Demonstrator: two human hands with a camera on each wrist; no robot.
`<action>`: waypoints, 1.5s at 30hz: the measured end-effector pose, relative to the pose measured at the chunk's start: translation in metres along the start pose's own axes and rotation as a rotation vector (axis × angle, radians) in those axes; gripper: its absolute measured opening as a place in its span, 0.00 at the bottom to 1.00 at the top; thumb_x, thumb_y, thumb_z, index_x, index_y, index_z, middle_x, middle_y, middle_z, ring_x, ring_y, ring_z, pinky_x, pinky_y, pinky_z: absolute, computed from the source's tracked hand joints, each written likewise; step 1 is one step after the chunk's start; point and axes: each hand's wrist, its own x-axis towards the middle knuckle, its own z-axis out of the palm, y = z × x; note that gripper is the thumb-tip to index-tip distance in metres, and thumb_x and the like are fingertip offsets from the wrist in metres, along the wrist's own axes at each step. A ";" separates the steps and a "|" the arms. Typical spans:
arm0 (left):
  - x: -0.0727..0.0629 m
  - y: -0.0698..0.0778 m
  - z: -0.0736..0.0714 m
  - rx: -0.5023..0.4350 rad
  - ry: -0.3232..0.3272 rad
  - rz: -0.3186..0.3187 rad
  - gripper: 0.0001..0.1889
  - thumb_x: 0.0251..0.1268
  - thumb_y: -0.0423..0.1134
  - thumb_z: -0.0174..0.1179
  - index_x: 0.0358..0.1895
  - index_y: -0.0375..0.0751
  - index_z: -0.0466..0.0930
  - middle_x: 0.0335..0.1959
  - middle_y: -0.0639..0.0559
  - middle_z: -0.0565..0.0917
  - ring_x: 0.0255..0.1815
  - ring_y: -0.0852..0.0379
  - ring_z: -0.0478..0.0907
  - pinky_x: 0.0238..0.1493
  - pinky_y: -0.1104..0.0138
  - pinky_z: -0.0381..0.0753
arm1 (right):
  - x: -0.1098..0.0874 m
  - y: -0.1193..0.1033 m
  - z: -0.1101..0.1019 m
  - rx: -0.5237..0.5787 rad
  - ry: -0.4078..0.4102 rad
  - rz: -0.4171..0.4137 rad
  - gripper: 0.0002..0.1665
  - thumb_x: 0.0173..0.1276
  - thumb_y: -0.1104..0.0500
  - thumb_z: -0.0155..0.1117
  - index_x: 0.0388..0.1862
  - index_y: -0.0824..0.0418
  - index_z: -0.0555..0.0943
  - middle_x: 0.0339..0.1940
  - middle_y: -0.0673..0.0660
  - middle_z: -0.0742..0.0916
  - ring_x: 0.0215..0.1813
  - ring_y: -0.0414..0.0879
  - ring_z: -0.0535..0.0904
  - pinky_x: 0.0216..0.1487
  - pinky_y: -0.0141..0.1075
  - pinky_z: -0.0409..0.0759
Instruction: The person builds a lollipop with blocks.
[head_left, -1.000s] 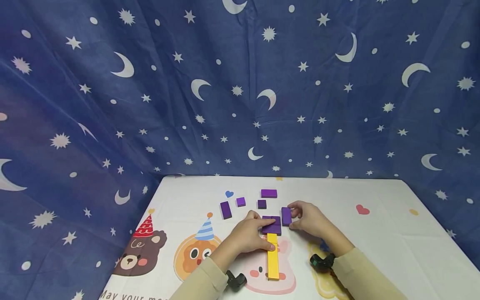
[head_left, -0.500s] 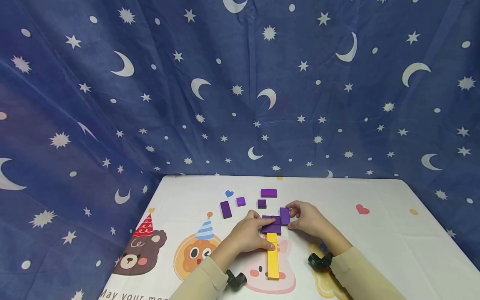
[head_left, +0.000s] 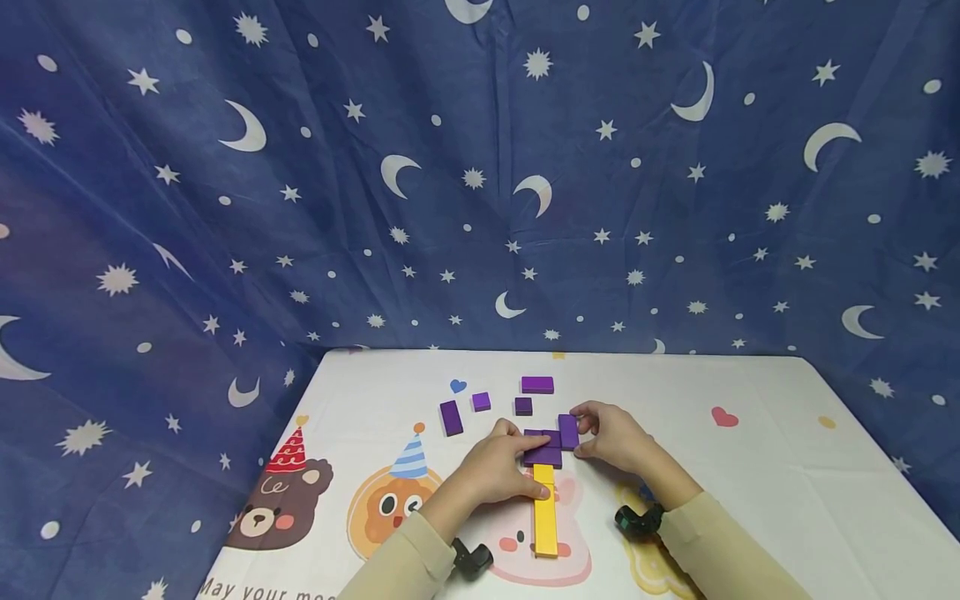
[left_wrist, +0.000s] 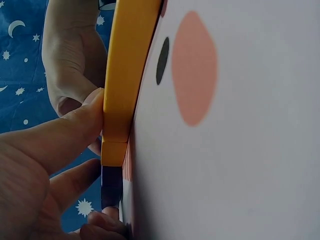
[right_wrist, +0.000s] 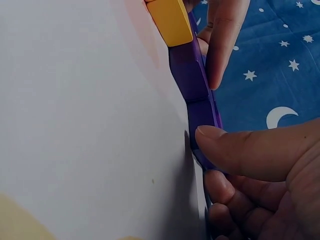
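Note:
My right hand (head_left: 617, 437) pinches a purple rectangular block (head_left: 568, 432) by its near and far ends. That block lies flat, its left side against a cluster of purple blocks (head_left: 543, 457). Across the cluster stretches the index finger of my left hand (head_left: 491, 467), pressing on top. The left thumb rests on the yellow blocks (head_left: 545, 529), which run in a straight strip from the cluster toward me. In the left wrist view, other left fingers (left_wrist: 102, 222) curl beside the purple end. The right thumb (right_wrist: 220, 145) covers part of its block in the right wrist view.
Loose purple blocks lie beyond the hands: a long one (head_left: 452, 418) at left, a small one (head_left: 482, 402), a small dark one (head_left: 523, 407), and another long one (head_left: 537, 385) farthest back. A printed white cloth (head_left: 750, 500) covers the table. A starry blue curtain (head_left: 420, 250) hangs behind.
My right hand has slid its purple block left, closing the gap to the purple cluster. The left hand has stayed in place.

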 end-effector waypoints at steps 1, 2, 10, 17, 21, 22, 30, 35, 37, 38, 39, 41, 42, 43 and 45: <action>0.000 0.000 0.000 0.000 0.000 0.000 0.43 0.47 0.58 0.85 0.72 0.72 0.80 0.48 0.56 0.69 0.41 0.58 0.71 0.42 0.67 0.71 | 0.000 0.000 0.000 -0.002 0.001 -0.001 0.38 0.51 0.66 0.86 0.64 0.63 0.83 0.41 0.53 0.85 0.41 0.46 0.76 0.46 0.40 0.76; 0.000 0.000 0.000 0.000 0.000 0.000 0.43 0.47 0.58 0.85 0.72 0.72 0.80 0.48 0.56 0.69 0.41 0.58 0.71 0.42 0.66 0.71 | 0.000 0.000 0.000 -0.002 0.000 -0.002 0.39 0.51 0.66 0.86 0.64 0.63 0.83 0.41 0.52 0.85 0.41 0.46 0.76 0.46 0.40 0.76; -0.001 0.001 -0.001 0.005 0.000 0.003 0.42 0.48 0.58 0.84 0.72 0.71 0.80 0.49 0.56 0.70 0.42 0.58 0.71 0.42 0.67 0.71 | 0.001 0.004 -0.002 0.024 -0.016 -0.019 0.34 0.58 0.61 0.83 0.64 0.65 0.83 0.41 0.54 0.85 0.41 0.47 0.76 0.45 0.39 0.75; -0.001 0.001 -0.001 0.004 0.002 -0.002 0.42 0.48 0.58 0.84 0.73 0.71 0.80 0.48 0.56 0.69 0.42 0.58 0.71 0.42 0.66 0.71 | 0.001 0.003 0.000 0.014 0.002 -0.010 0.32 0.60 0.59 0.83 0.63 0.64 0.83 0.41 0.53 0.85 0.40 0.46 0.76 0.45 0.39 0.75; -0.001 0.001 -0.001 0.008 0.003 0.000 0.43 0.47 0.58 0.84 0.73 0.71 0.80 0.49 0.56 0.69 0.42 0.58 0.71 0.43 0.66 0.71 | 0.000 0.002 0.001 0.011 0.013 -0.004 0.32 0.60 0.59 0.83 0.63 0.63 0.84 0.40 0.53 0.85 0.40 0.46 0.76 0.44 0.39 0.75; -0.001 0.001 -0.001 0.008 0.003 0.001 0.43 0.47 0.58 0.84 0.73 0.71 0.80 0.48 0.56 0.69 0.42 0.58 0.71 0.43 0.66 0.71 | 0.000 0.002 0.002 0.010 0.014 -0.001 0.32 0.60 0.59 0.83 0.63 0.63 0.84 0.40 0.53 0.84 0.40 0.46 0.76 0.44 0.39 0.75; -0.001 0.000 -0.001 0.002 0.000 0.003 0.43 0.47 0.58 0.85 0.73 0.71 0.80 0.48 0.56 0.69 0.41 0.58 0.71 0.42 0.67 0.71 | 0.001 0.004 0.002 0.004 0.023 0.002 0.32 0.61 0.57 0.83 0.63 0.63 0.84 0.40 0.53 0.84 0.39 0.45 0.76 0.43 0.38 0.74; -0.001 0.000 0.000 0.004 0.000 0.001 0.43 0.47 0.58 0.85 0.73 0.71 0.80 0.48 0.57 0.70 0.41 0.58 0.71 0.42 0.66 0.71 | 0.001 0.004 0.002 0.004 0.024 -0.003 0.31 0.61 0.57 0.83 0.63 0.63 0.84 0.40 0.53 0.84 0.39 0.46 0.76 0.43 0.38 0.74; -0.001 0.000 0.000 0.004 -0.001 0.001 0.43 0.47 0.58 0.85 0.73 0.71 0.80 0.48 0.57 0.70 0.41 0.58 0.71 0.42 0.66 0.71 | 0.001 0.003 0.002 -0.001 0.023 -0.005 0.32 0.61 0.57 0.84 0.63 0.63 0.84 0.40 0.53 0.84 0.39 0.45 0.75 0.43 0.37 0.74; -0.001 0.000 0.000 0.004 -0.001 0.001 0.43 0.47 0.58 0.85 0.73 0.71 0.80 0.48 0.57 0.70 0.41 0.58 0.71 0.42 0.66 0.71 | 0.001 0.003 0.002 -0.002 0.025 -0.002 0.32 0.61 0.57 0.83 0.63 0.63 0.84 0.40 0.53 0.84 0.40 0.45 0.76 0.43 0.36 0.74; -0.001 0.000 0.000 0.004 -0.001 0.002 0.43 0.47 0.58 0.85 0.73 0.71 0.80 0.48 0.56 0.70 0.41 0.58 0.71 0.43 0.66 0.71 | 0.001 0.003 0.002 -0.006 0.024 -0.002 0.32 0.61 0.57 0.83 0.63 0.62 0.84 0.40 0.53 0.85 0.40 0.45 0.76 0.43 0.36 0.74; -0.001 0.000 0.000 0.006 0.001 0.003 0.43 0.47 0.59 0.84 0.72 0.72 0.80 0.48 0.57 0.69 0.41 0.58 0.71 0.43 0.66 0.71 | 0.000 0.003 0.002 -0.011 0.022 -0.006 0.31 0.61 0.57 0.83 0.63 0.62 0.84 0.40 0.53 0.85 0.40 0.45 0.76 0.43 0.36 0.74; -0.001 0.000 0.000 0.007 0.002 0.004 0.43 0.47 0.59 0.84 0.72 0.72 0.80 0.48 0.57 0.70 0.41 0.58 0.71 0.43 0.66 0.71 | 0.000 0.003 0.002 -0.007 0.021 -0.005 0.31 0.62 0.57 0.83 0.62 0.62 0.84 0.40 0.53 0.84 0.40 0.45 0.75 0.43 0.37 0.74; -0.001 0.000 0.000 0.008 0.003 0.004 0.43 0.47 0.59 0.84 0.72 0.72 0.80 0.48 0.57 0.69 0.41 0.58 0.71 0.43 0.66 0.71 | 0.000 0.003 0.002 -0.004 0.022 -0.002 0.31 0.62 0.57 0.83 0.62 0.62 0.84 0.40 0.53 0.84 0.40 0.45 0.75 0.44 0.37 0.74; -0.001 0.000 0.000 0.008 0.004 0.005 0.43 0.47 0.59 0.84 0.72 0.72 0.80 0.48 0.57 0.69 0.41 0.58 0.71 0.43 0.66 0.71 | -0.001 0.003 0.002 -0.003 0.020 -0.004 0.31 0.62 0.57 0.83 0.62 0.62 0.84 0.40 0.53 0.84 0.40 0.46 0.75 0.44 0.39 0.74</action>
